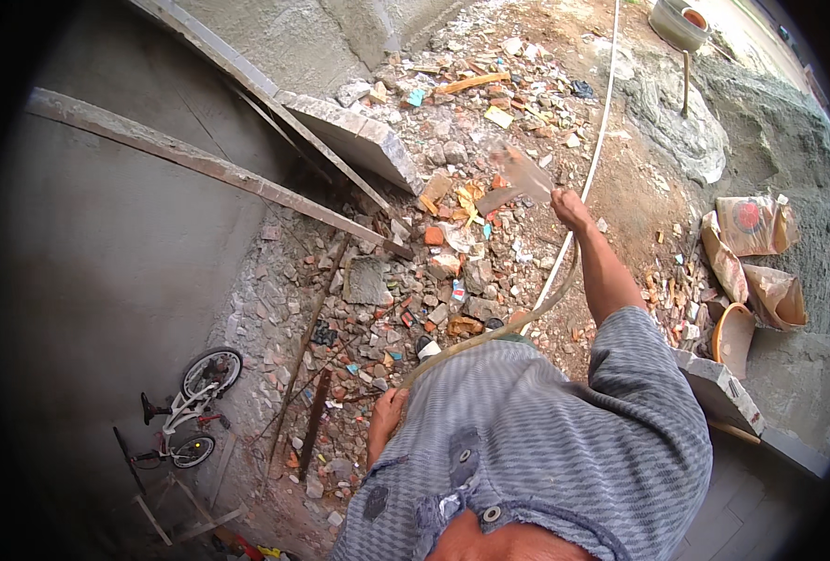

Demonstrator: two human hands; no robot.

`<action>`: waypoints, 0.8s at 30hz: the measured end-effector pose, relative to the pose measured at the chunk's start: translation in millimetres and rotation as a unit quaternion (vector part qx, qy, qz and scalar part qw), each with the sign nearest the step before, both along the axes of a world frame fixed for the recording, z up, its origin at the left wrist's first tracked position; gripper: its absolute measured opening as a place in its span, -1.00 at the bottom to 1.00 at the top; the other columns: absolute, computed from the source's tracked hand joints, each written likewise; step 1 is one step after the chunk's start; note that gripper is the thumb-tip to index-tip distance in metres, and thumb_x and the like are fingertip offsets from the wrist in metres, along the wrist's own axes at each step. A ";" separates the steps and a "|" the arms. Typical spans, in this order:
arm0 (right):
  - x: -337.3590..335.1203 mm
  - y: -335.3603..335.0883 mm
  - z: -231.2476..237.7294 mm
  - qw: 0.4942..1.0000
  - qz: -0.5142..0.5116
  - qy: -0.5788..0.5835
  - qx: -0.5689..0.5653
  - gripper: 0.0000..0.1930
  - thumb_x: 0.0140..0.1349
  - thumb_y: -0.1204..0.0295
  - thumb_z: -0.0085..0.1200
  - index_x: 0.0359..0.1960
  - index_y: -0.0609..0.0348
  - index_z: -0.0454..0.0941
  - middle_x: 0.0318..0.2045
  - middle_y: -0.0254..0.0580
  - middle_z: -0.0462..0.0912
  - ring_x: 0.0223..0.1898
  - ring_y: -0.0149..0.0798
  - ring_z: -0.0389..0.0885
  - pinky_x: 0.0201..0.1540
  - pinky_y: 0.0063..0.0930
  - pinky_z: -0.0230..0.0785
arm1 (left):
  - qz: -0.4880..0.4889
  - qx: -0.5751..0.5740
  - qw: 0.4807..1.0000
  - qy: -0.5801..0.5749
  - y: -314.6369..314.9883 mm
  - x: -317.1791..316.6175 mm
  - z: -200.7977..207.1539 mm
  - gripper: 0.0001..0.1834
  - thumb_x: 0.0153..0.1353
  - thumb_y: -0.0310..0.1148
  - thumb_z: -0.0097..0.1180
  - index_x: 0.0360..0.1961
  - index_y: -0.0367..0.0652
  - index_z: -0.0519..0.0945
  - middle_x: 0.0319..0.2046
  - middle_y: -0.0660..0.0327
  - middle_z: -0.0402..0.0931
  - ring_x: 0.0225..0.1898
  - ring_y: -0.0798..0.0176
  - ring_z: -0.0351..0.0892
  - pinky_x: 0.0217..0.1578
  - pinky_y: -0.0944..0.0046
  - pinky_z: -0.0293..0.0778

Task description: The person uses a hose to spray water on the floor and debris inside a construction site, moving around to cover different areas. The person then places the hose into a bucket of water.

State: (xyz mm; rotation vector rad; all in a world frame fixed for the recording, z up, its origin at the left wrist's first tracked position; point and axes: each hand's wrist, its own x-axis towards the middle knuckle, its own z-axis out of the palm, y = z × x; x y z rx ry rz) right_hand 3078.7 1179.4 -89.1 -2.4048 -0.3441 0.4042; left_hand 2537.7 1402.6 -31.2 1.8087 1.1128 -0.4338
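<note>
My right hand [572, 209], stretched forward, is closed around the end of a yellowish hose [490, 336]. Water [524, 173] fans out from its tip toward the rubble [476, 271] in front of me. From that hand the hose bends back across the front of my checked shirt. Low at my left side, my left hand [387, 413] is closed on the hose's lower stretch, with its fingers partly hidden. Broken brick, concrete lumps and scraps of litter cover the ground below both hands.
Long wooden planks [219, 168] lean across on the left, beside a concrete slab [359, 140]. A small bicycle [187, 418] stands by the grey wall. A white pipe [594, 154] crosses the ground. At right are wet mortar [681, 131], torn sacks [750, 226] and a tub [679, 26].
</note>
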 end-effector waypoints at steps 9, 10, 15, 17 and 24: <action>-33.0 -49.4 -22.1 0.967 -0.249 0.048 -0.015 -0.46 0.16 0.12 -0.38 -0.36 0.42 0.51 -0.31 0.34 0.50 -0.20 0.22 0.49 -0.09 -0.08 0.28 | 0.014 0.034 0.999 -0.002 5.9 -5.0 -32.7 -0.52 0.23 -0.02 -0.16 -0.40 -0.33 0.42 -0.63 0.04 0.31 -0.58 0.16 0.24 -0.49 0.13 0.21; -35.7 -56.9 -26.7 0.961 -0.267 0.064 -0.011 -0.47 0.16 0.12 -0.38 -0.33 0.40 0.51 -0.28 0.33 0.50 -0.16 0.21 0.48 -0.06 -0.09 0.27 | 0.011 0.039 0.999 -0.019 5.9 -5.3 -32.2 -0.53 0.24 -0.04 -0.15 -0.45 -0.34 0.40 -0.66 0.04 0.26 -0.59 0.19 0.19 -0.52 0.13 0.18; -50.2 -62.6 -23.2 0.944 -0.323 0.065 0.013 -0.44 0.13 0.10 -0.40 -0.40 0.41 0.51 -0.34 0.32 0.51 -0.21 0.19 0.49 -0.12 -0.08 0.28 | 0.009 -0.002 0.998 -0.061 22.1 -32.1 -61.5 -0.57 0.24 -0.10 -0.13 -0.45 -0.34 0.40 -0.67 0.04 0.25 -0.60 0.19 0.18 -0.53 0.17 0.17; -49.9 -63.1 -24.7 0.952 -0.301 0.048 0.014 -0.47 0.14 0.10 -0.40 -0.40 0.36 0.50 -0.36 0.28 0.52 -0.21 0.16 0.49 -0.13 -0.07 0.27 | 0.030 -0.026 0.997 -0.074 28.6 -38.3 -76.6 -0.57 0.24 -0.11 -0.12 -0.45 -0.36 0.40 -0.67 0.06 0.26 -0.60 0.21 0.18 -0.53 0.18 0.17; -46.2 -50.0 -16.3 0.977 -0.209 0.026 -0.037 -0.48 0.18 0.09 -0.40 -0.32 0.30 0.52 -0.25 0.21 0.53 -0.14 0.19 0.47 -0.05 -0.09 0.27 | 0.002 -0.002 1.000 0.011 9.1 8.4 -5.6 -0.58 0.23 -0.10 -0.11 -0.41 -0.34 0.45 -0.65 0.10 0.33 -0.58 0.27 0.24 -0.53 0.20 0.21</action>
